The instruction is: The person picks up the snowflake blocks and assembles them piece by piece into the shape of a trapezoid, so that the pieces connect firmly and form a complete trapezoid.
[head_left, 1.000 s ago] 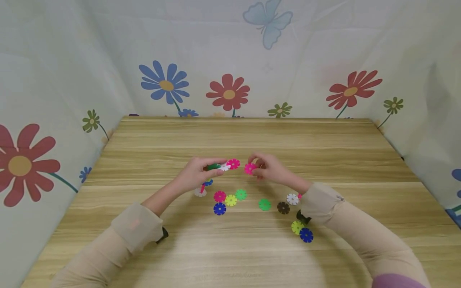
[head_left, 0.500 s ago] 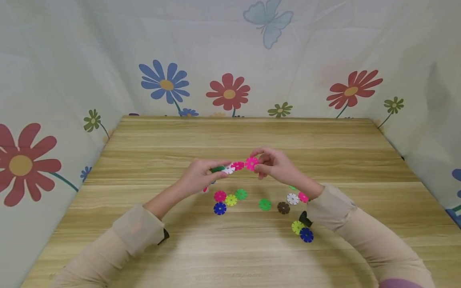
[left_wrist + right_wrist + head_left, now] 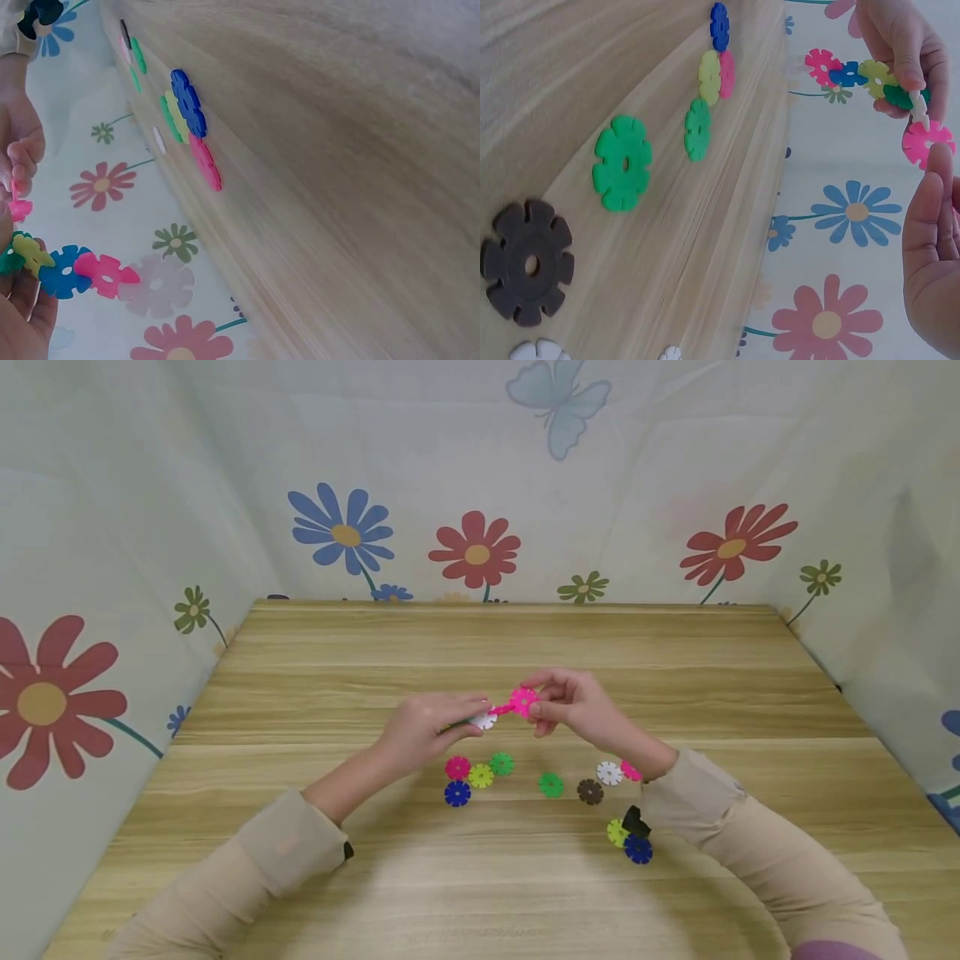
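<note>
My left hand (image 3: 420,727) grips a chain of interlocking notched plastic discs. Along it run a pale translucent disc (image 3: 159,285), a pink one (image 3: 107,276), a blue one (image 3: 66,271), a yellow one (image 3: 31,255), a green one (image 3: 906,97) and a white one (image 3: 486,718). At its right end sits another pink disc (image 3: 501,709), nearly edge-on in the head view. My right hand (image 3: 577,706) pinches a separate-looking pink disc (image 3: 522,701) between thumb and fingers, its edge right at the chain's pink end. Both hands are raised above the table.
Loose discs lie on the wooden table (image 3: 487,893): pink (image 3: 457,767), blue (image 3: 457,793), yellow (image 3: 481,776) and green (image 3: 502,764) grouped together. Rightward are another green (image 3: 551,785), brown (image 3: 590,792) and white (image 3: 609,773); yellow and dark blue (image 3: 638,849) lie nearer. Flowered cloth hangs behind.
My left hand has shifted right and turned the chain, so its end pink disc shows edge-on. The right hand rose slightly, and the gap between the two pink discs has closed.
</note>
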A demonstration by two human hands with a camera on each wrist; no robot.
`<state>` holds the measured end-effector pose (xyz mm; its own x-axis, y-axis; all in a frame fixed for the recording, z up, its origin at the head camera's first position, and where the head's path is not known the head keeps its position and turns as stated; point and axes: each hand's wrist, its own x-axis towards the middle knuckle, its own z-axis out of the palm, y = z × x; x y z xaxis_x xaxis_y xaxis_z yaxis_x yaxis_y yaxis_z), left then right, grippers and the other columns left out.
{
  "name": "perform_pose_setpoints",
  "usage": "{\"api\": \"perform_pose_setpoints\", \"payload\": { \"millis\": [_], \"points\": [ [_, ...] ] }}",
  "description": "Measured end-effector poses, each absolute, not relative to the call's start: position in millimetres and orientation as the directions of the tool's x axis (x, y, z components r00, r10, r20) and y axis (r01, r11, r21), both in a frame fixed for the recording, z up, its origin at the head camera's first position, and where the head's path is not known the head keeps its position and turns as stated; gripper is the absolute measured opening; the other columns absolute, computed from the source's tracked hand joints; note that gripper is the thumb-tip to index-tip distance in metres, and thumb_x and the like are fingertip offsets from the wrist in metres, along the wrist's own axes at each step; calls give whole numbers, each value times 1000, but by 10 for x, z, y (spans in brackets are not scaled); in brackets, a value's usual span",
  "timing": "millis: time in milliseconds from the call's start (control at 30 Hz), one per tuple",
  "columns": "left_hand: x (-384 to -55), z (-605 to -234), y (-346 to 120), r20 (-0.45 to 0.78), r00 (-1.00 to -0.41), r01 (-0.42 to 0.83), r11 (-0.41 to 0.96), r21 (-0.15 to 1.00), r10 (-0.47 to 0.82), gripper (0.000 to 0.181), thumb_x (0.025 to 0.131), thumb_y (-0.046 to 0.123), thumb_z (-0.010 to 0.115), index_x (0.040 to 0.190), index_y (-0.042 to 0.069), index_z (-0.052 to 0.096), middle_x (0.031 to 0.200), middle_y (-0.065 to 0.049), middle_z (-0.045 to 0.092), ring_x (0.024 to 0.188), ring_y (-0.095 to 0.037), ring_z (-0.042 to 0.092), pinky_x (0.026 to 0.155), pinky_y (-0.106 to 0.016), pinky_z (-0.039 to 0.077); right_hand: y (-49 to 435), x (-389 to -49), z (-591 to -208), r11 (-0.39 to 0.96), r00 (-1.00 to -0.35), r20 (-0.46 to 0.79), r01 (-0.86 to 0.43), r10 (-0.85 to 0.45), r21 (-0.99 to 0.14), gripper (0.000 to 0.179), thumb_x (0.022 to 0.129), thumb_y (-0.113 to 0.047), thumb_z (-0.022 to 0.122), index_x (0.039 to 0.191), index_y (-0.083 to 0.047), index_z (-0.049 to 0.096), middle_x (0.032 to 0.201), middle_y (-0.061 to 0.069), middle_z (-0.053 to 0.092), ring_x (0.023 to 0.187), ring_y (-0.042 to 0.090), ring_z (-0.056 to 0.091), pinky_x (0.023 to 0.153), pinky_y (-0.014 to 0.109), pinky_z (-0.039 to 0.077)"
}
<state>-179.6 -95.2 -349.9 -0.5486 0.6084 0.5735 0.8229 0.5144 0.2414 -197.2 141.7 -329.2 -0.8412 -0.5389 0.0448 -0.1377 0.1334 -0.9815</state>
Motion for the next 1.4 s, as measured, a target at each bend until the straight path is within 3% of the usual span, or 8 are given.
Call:
{"api": "perform_pose_setpoints", "payload": {
  "millis": [133,367,500,800,900,1100,1233,1400],
  "points": [
    [-1767,-3480,-935,608,-506,841,507,190,612,33,83,32,57,105,10,66,103,-7,66,92,-18,64,74,-26,52,1412,-1950,-3306,83,-843,38,-97,-536,-992,28,83,10,50,110,15,47,72,4,64,55,12,61,56,30,54],
    [-1731,-3461,-921,625,-487,852,491,184,610,39,87,37,45,107,10,65,105,-9,64,90,-19,64,71,-25,52,1403,-1898,-3316,7,-845,36,-47,-533,-999,28,83,9,49,109,17,44,72,0,64,55,11,61,55,23,53],
    [-1741,-3462,-922,628,-485,856,477,200,608,36,86,34,51,107,9,65,106,-10,64,91,-19,64,71,-23,52,1389,-1897,-3330,10,-855,41,-53,-517,-999,28,84,8,50,109,17,44,70,-1,64,55,10,61,54,23,52],
    [-1798,-3466,-897,539,-578,808,521,274,613,39,80,20,65,117,9,58,116,-10,60,100,-19,61,75,-23,51,1304,-1904,-3331,16,-895,39,-51,-444,-999,32,84,8,50,115,13,43,71,-1,64,57,10,62,56,23,53],
    [-1807,-3471,-883,542,-579,804,539,252,610,40,79,19,67,117,10,58,115,-11,60,102,-20,60,81,-28,50,1278,-1892,-3327,4,-898,41,-48,-439,-999,33,84,9,50,116,14,43,69,-1,64,56,9,62,56,23,53],
    [-1812,-3464,-886,557,-560,805,563,188,614,40,78,17,67,117,10,58,114,-10,61,99,-20,61,80,-29,50,1249,-1892,-3338,-7,-889,36,-36,-456,-999,38,85,7,50,121,12,39,70,-3,65,57,9,63,56,23,53],
    [-1841,-3457,-951,551,-565,800,571,185,614,39,78,16,66,116,7,59,112,-12,61,98,-22,61,80,-31,50,1255,-1917,-3372,39,-879,-3,-18,-477,-999,44,84,4,52,126,5,37,72,-2,65,60,11,63,58,27,53],
    [-1899,-3459,-1076,528,-597,782,585,216,603,40,78,14,66,116,7,58,114,-13,60,100,-23,61,81,-32,50,1279,-1995,-3501,199,-842,-75,-40,-534,-979,42,83,1,56,123,2,44,82,11,62,66,18,63,65,39,53]
  ]
}}
